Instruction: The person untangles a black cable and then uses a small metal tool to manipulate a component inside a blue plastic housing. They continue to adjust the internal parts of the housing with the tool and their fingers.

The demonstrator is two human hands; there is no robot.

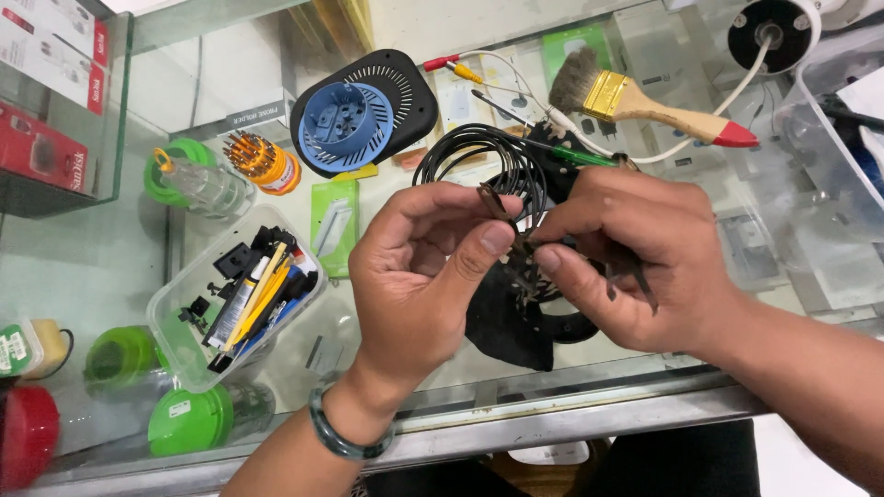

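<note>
We are seeing a wooden-handled paintbrush (645,103) lying at the far side of the glass counter (110,276). A blue fan part (347,118) is resting on a black grille (405,87), and a clear tray of small tools (241,293) is sitting left, near green-lidded jars (189,421).

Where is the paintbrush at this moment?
In the head view, the paintbrush lies on the glass counter at upper right, beyond the right hand, beside the white cable.

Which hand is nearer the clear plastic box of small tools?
Left. The left hand is just right of the clear plastic box, a small gap between them. The right hand is farther right, beyond the left hand, pinching a small dark part.
</note>
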